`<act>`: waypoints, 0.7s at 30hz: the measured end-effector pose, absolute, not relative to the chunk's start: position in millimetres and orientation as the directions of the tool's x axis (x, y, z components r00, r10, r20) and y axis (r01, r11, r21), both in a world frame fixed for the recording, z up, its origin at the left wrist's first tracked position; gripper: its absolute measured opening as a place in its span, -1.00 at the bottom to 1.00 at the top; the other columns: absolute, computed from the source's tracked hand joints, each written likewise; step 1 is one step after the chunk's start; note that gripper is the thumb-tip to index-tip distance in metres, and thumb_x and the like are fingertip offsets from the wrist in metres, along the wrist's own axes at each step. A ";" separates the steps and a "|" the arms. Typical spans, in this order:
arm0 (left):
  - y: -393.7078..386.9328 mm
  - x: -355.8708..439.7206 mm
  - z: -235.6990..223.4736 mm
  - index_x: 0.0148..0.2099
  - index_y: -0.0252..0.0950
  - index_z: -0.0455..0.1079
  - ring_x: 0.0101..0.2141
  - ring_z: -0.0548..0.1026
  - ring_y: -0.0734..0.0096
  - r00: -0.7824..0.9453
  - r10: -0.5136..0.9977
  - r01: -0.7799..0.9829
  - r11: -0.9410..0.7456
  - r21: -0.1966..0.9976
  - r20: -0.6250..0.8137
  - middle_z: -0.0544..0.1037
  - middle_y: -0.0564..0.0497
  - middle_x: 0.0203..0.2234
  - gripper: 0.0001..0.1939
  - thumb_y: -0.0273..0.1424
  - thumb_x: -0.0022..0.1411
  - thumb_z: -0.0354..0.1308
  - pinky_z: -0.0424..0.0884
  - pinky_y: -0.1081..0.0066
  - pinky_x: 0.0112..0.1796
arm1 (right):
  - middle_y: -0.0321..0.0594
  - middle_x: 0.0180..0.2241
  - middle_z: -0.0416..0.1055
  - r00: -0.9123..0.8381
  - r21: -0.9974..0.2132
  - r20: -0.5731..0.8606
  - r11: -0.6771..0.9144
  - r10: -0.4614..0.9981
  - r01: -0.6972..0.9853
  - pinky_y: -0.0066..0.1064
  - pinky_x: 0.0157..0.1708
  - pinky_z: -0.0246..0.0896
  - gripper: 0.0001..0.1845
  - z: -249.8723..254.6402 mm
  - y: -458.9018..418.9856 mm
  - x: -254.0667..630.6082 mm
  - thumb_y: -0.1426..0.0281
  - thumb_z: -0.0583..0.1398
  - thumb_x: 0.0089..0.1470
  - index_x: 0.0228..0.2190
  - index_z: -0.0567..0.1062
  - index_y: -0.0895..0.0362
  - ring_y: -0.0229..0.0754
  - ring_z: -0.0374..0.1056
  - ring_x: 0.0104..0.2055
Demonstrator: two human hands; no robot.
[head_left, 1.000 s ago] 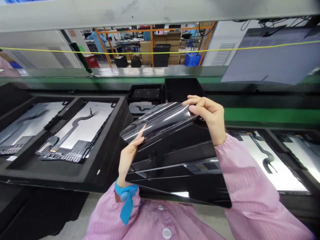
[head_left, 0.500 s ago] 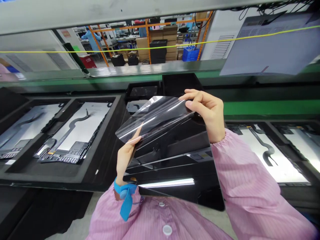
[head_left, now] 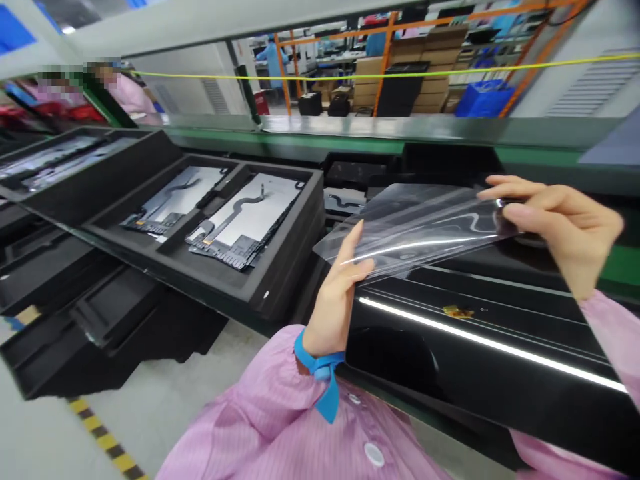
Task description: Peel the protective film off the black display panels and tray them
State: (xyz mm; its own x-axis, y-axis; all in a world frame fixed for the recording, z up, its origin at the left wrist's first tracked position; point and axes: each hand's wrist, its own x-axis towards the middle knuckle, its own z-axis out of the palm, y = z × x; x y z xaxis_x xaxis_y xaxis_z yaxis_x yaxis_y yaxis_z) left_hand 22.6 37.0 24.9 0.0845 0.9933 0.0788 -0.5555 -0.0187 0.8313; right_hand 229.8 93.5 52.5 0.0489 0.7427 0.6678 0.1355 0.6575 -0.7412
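A glossy black glass panel [head_left: 410, 393], tilted toward me, reflects a bright strip light. Along its upper edge a clear plastic film [head_left: 405, 210] stands away from the glass, creased and curved. My left hand [head_left: 333, 303], with a blue strap on the wrist, grips the panel's left edge; its thumb and forefinger lie against the film's lower left end. My right hand [head_left: 570, 223] pinches the top right of the film and panel, fingers closed. Which layers lie between those fingertips I cannot tell. A small gold-coloured patch [head_left: 459, 311] shows on the black surface.
To the left, a black foam tray [head_left: 245, 290] holds silver screen parts [head_left: 250, 207] with dark ribbon cables. Another tray [head_left: 145, 153] stands beyond it. Dark trays [head_left: 120, 313] sit lower left. A yellow cord [head_left: 350, 77] crosses behind; people in pink work at the far left.
My view has turned left, so the trays, hands and panel appear farther right. The panel's tilt has changed, and the film looks more bowed. Both hands keep their hold.
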 end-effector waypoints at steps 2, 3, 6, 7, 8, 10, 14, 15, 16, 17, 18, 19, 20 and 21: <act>35.8 21.6 25.4 0.23 -0.40 0.14 0.17 0.24 0.21 0.099 0.991 -0.579 -0.019 0.815 0.093 0.37 0.00 0.13 -0.35 -0.44 0.06 0.08 0.12 0.36 0.15 | -0.36 -0.38 0.48 0.046 -0.721 0.687 0.673 0.725 0.162 -0.23 0.12 0.15 -0.78 52.3 94.2 229.3 0.49 0.24 -0.12 -0.69 0.36 0.12 -0.15 0.38 -0.13; 34.9 21.2 25.9 0.24 -0.39 0.12 0.19 0.21 0.20 0.107 0.990 -0.592 -0.013 0.806 0.095 0.36 0.01 0.14 -0.34 -0.44 0.07 0.08 0.12 0.35 0.15 | -0.35 -0.39 0.48 0.046 -0.708 0.700 0.683 0.713 0.179 -0.21 0.12 0.16 -0.77 52.2 94.9 229.1 0.45 0.27 -0.14 -0.70 0.35 0.12 -0.13 0.39 -0.14; 32.9 20.1 26.8 0.25 -0.37 0.10 0.20 0.17 0.14 0.139 0.986 -0.628 0.015 0.778 0.094 0.35 0.01 0.14 -0.34 -0.42 0.08 0.10 0.09 0.26 0.17 | -0.28 -0.44 0.47 0.058 -0.677 0.727 0.700 0.684 0.228 -0.14 0.07 0.21 -0.67 51.3 98.4 227.8 0.30 0.33 -0.20 -0.73 0.31 0.13 -0.08 0.41 -0.18; 32.8 19.9 26.7 0.25 -0.36 0.10 0.20 0.17 0.11 0.147 0.985 -0.636 0.022 0.771 0.093 0.35 0.01 0.15 -0.34 -0.42 0.09 0.11 0.09 0.23 0.17 | -0.27 -0.46 0.46 0.063 -0.670 0.734 0.707 0.676 0.227 -0.12 0.06 0.23 -0.64 50.8 99.7 227.2 0.27 0.34 -0.21 -0.74 0.30 0.13 -0.08 0.42 -0.20; 32.8 19.7 26.4 0.24 -0.35 0.11 0.21 0.16 0.10 0.151 0.984 -0.642 0.022 0.766 0.098 0.35 0.00 0.15 -0.35 -0.42 0.09 0.11 0.09 0.21 0.16 | -0.26 -0.48 0.45 0.070 -0.665 0.740 0.713 0.669 0.221 -0.12 0.05 0.23 -0.62 50.3 100.9 226.5 0.25 0.34 -0.21 -0.74 0.29 0.12 -0.08 0.42 -0.22; 32.9 19.5 25.8 0.22 -0.34 0.14 0.21 0.16 0.09 0.152 0.981 -0.650 0.010 0.760 0.117 0.34 0.01 0.15 -0.39 -0.43 0.10 0.11 0.09 0.20 0.17 | -0.25 -0.48 0.44 0.075 -0.664 0.742 0.715 0.666 0.220 -0.14 0.06 0.23 -0.61 49.4 102.3 225.2 0.23 0.34 -0.20 -0.73 0.28 0.12 -0.10 0.42 -0.22; 30.7 19.8 26.7 0.22 -0.30 0.14 0.24 0.08 0.21 0.153 0.983 -0.662 0.025 0.749 0.102 0.34 0.06 0.16 -0.43 -0.46 0.14 0.07 0.05 0.28 0.19 | -0.25 -0.46 0.45 0.055 -0.677 0.727 0.702 0.684 0.222 -0.20 0.09 0.19 -0.60 49.2 102.2 225.2 0.23 0.35 -0.19 -0.72 0.27 0.12 -0.15 0.41 -0.17; 30.0 19.7 27.2 0.21 -0.30 0.16 0.26 0.05 0.23 0.146 0.984 -0.663 0.023 0.748 0.099 0.34 0.07 0.15 -0.44 -0.47 0.15 0.07 0.04 0.29 0.19 | -0.25 -0.46 0.45 0.050 -0.674 0.730 0.706 0.681 0.219 -0.21 0.09 0.20 -0.59 49.5 101.9 225.6 0.23 0.35 -0.18 -0.72 0.27 0.12 -0.16 0.41 -0.17; 29.6 19.5 27.3 0.20 -0.29 0.18 0.26 0.02 0.23 0.138 0.986 -0.664 0.018 0.748 0.098 0.36 0.08 0.14 -0.46 -0.47 0.15 0.07 0.03 0.28 0.20 | -0.26 -0.46 0.44 0.039 -0.667 0.734 0.711 0.678 0.222 -0.23 0.08 0.20 -0.59 49.8 101.7 226.0 0.22 0.35 -0.17 -0.72 0.27 0.13 -0.17 0.41 -0.17; 29.7 19.1 27.1 0.18 -0.28 0.20 0.26 0.01 0.21 0.130 0.987 -0.664 0.014 0.748 0.098 0.37 0.09 0.13 -0.48 -0.47 0.15 0.07 0.02 0.25 0.20 | -0.26 -0.46 0.44 0.020 -0.661 0.737 0.714 0.676 0.230 -0.24 0.08 0.20 -0.59 50.1 101.5 226.4 0.22 0.35 -0.16 -0.72 0.27 0.13 -0.17 0.41 -0.17; 30.5 18.3 26.5 0.16 -0.26 0.24 0.26 0.03 0.18 0.123 0.988 -0.663 0.010 0.748 0.095 0.40 0.09 0.10 -0.51 -0.45 0.15 0.07 0.01 0.20 0.21 | -0.27 -0.46 0.44 0.000 -0.654 0.739 0.717 0.674 0.241 -0.24 0.08 0.20 -0.60 50.1 101.3 226.4 0.22 0.34 -0.15 -0.71 0.28 0.13 -0.18 0.41 -0.17; 32.2 17.2 25.2 0.14 -0.25 0.26 0.24 0.07 0.15 0.116 0.989 -0.663 0.009 0.749 0.090 0.42 0.08 0.08 -0.54 -0.44 0.16 0.06 0.01 0.16 0.21 | -0.27 -0.46 0.43 -0.015 -0.643 0.745 0.724 0.667 0.249 -0.23 0.09 0.20 -0.61 49.9 101.2 226.2 0.24 0.33 -0.14 -0.71 0.28 0.13 -0.18 0.41 -0.17; 34.6 15.8 23.6 0.12 -0.25 0.28 0.23 0.12 0.13 0.107 0.990 -0.661 0.006 0.750 0.087 0.45 0.08 0.06 -0.56 -0.42 0.17 0.06 0.02 0.13 0.21 | -0.27 -0.46 0.43 -0.024 -0.631 0.753 0.732 0.658 0.257 -0.22 0.08 0.20 -0.62 49.3 101.1 225.5 0.27 0.32 -0.12 -0.71 0.28 0.13 -0.17 0.41 -0.18; 37.8 14.2 21.5 0.10 -0.26 0.30 0.20 0.17 0.14 0.092 0.992 -0.654 -0.004 0.757 0.086 0.47 0.07 0.03 -0.59 -0.41 0.18 0.05 0.05 0.12 0.20 | -0.27 -0.45 0.44 -0.026 -0.613 0.768 0.746 0.640 0.259 -0.20 0.07 0.20 -0.65 48.4 100.9 224.5 0.31 0.31 -0.11 -0.70 0.28 0.14 -0.16 0.41 -0.18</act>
State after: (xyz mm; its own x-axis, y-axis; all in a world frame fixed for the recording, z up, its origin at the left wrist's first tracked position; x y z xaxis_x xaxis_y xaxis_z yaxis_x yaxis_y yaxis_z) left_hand 14.2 37.8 21.5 0.0925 0.9920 0.0856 -0.6537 -0.0044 0.7567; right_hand 224.5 100.9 48.4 -0.0264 0.6401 0.7678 0.2591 0.7462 -0.6132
